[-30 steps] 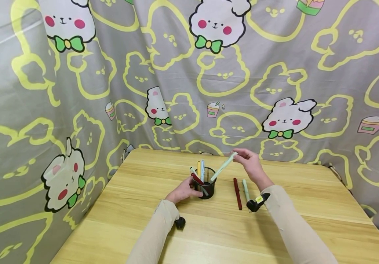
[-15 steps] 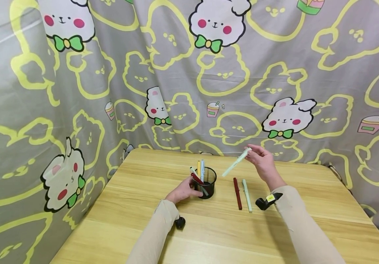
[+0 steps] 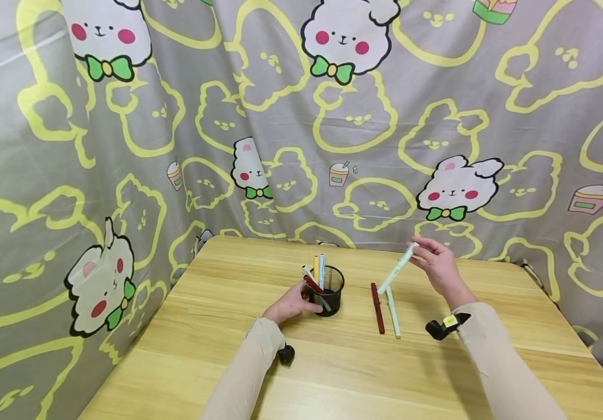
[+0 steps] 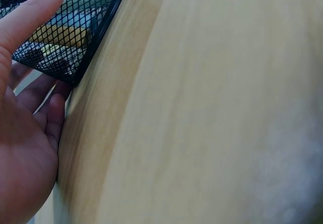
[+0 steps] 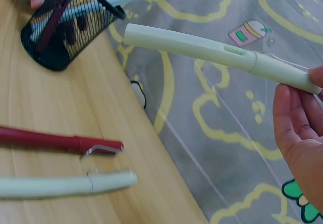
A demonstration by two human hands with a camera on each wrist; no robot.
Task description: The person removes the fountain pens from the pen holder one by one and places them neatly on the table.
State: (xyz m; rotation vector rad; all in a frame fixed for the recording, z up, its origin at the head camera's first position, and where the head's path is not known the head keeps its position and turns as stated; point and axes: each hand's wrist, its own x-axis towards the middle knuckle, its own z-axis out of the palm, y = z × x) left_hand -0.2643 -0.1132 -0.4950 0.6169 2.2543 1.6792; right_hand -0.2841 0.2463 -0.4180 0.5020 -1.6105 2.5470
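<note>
My left hand (image 3: 292, 303) grips the side of a black mesh pen holder (image 3: 334, 300) standing on the table. Inside it lean a yellow pen (image 3: 316, 267), a light blue pen (image 3: 322, 271), a dark red pen (image 3: 313, 284) and a pale green pen (image 3: 307, 272). Pinched by its clip end in my right hand (image 3: 436, 265), a mint green pen (image 5: 202, 47) slants down to the left, raised over the table. Below it lie a dark red pen (image 3: 378, 312) and another mint green pen (image 3: 394, 315), side by side and apart.
The wooden table (image 3: 227, 280) carries all of this. A grey curtain (image 3: 290, 116) with yellow outlines and white rabbit figures hangs behind the table and along its left side. Small black cameras (image 3: 440, 329) sit at both wrists.
My right hand has drawn the mint green pen away from the holder's mouth, rightward until it hangs over the pens lying on the table. The left hand has kept its grip on the holder.
</note>
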